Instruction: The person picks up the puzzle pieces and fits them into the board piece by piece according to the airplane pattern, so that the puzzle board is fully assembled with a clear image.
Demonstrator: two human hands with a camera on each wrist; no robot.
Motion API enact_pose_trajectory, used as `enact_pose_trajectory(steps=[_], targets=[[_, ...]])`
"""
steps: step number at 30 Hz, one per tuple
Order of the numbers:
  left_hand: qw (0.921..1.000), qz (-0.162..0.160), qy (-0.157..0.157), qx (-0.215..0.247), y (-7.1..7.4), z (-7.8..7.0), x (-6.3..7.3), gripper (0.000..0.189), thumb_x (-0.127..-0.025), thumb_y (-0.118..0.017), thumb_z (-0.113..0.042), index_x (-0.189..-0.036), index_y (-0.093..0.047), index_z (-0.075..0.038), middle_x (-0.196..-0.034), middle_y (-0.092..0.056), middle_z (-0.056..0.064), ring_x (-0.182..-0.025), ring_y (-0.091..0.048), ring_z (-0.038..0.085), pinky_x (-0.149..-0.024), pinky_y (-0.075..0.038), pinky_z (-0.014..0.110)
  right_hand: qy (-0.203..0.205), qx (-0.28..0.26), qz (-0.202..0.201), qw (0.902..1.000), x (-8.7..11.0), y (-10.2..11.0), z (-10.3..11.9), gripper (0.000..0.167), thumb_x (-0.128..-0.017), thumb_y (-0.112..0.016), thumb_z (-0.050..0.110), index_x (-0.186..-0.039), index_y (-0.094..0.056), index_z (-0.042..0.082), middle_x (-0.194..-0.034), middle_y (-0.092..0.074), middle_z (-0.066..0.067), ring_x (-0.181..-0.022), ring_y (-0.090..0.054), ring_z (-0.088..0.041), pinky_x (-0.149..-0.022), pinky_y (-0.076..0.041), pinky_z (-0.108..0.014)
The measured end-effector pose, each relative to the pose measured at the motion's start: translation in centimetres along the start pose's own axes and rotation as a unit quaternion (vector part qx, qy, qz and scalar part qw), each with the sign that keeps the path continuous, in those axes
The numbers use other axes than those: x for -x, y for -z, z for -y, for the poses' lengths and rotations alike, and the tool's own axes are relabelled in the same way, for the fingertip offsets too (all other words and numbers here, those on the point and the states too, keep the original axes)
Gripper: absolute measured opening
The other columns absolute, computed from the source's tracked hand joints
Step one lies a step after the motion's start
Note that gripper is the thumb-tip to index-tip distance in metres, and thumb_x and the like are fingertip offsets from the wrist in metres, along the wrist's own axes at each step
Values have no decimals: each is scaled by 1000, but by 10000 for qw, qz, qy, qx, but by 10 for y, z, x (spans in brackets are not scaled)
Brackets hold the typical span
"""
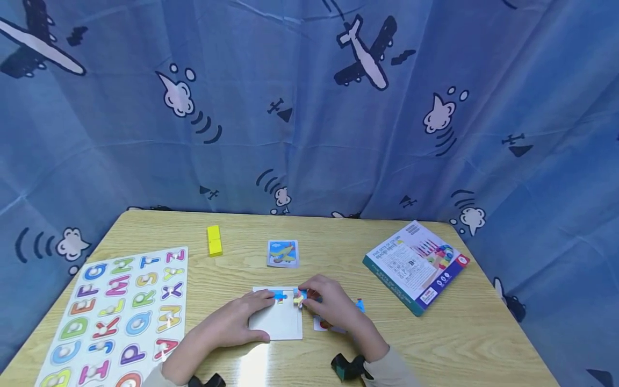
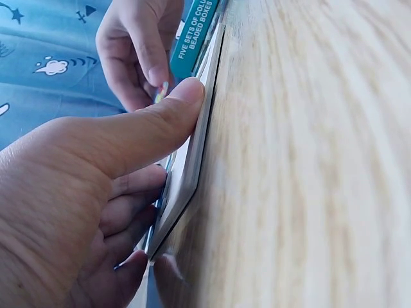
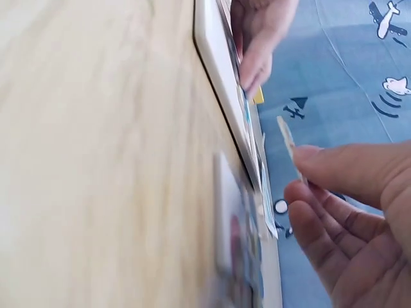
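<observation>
Head view shows my right grip [image 1: 330, 302] pinching a piece [image 1: 300, 296] over the far right corner of the board [image 1: 278, 323], my left grip [image 1: 238, 321] spread on its left side, where a slip could shift the board and spoil the fit.

Letter board [image 1: 150, 344] — cut off at head view's bottom edge. Loose puzzle pieces [image 1: 318, 324] — partly hidden by right hand [image 1: 331, 303]; blurred in right wrist view. Box [image 1: 401, 263]: smallest print illegible.
</observation>
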State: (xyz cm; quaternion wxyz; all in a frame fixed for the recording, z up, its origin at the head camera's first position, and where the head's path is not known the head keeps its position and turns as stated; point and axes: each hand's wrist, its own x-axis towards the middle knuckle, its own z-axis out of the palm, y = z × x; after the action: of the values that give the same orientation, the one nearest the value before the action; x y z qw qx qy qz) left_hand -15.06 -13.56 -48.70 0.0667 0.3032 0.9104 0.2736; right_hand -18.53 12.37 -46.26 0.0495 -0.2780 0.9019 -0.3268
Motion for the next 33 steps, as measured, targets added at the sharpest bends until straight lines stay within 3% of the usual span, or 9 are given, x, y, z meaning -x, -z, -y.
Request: enact_pose_trajectory(steps=[11,21,33], targets=[[10000,56,-6,-21,1,-3,-1,76,-77,-70,-54,-135,-53,-9,-145,-47,5,-135,-41,29,-111,-36,47,-68,187,191,9996,-15,-15,5,25,-89,-66,13,-112,-69,6,-95,-61,-1,-77,-49,-6,-64,-44,-17],[9999,85,7,-71,1,-3,-1,75,-77,-70,-54,-136,-53,-9,-145,-46,5,-136,-40,30,-111,-36,47,92,677,253,9973,-18,-17,10,26,-89,-65,11,-113,-69,4,-103,-60,-4,-77,-49,-7,-64,-44,-16],[10000,57,-62,17,3,0,0,75,-78,-70,-52,-137,-52,-9,-146,-45,5,-136,-39,29,-110,-37,48,281,932,48,9952,-20,-22,12,24,-87,-66,10,-109,-70,3,-101,-58,-4,-72,-48,-4,-59,-43,-12]])
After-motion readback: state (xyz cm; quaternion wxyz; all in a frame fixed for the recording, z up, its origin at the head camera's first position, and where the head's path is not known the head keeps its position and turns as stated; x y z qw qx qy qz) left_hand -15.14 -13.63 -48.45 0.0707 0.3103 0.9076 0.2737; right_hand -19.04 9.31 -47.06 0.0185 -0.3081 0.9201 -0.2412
